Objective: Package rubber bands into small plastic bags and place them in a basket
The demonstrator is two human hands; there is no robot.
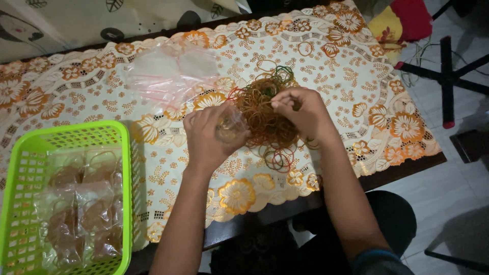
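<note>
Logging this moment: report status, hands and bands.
Left hand gripping small clear bag. Right hand pinching bands from rubber band pile. Nothing in the way.

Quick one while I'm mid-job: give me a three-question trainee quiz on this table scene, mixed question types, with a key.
1. True or false: the green basket at the table's left edge holds filled clear bags.
2. Multiple choice: the left hand holds A) a small clear bag, B) scissors, C) a spoon.
3. Fill in: the right hand pinches at a pile of ____ on the floral tablecloth.

Key
1. True.
2. A: the small clear bag sits in its fingers.
3. Rubber bands, mostly brownish, with some green and red ones. A stack of empty clear bags lies behind.
</note>
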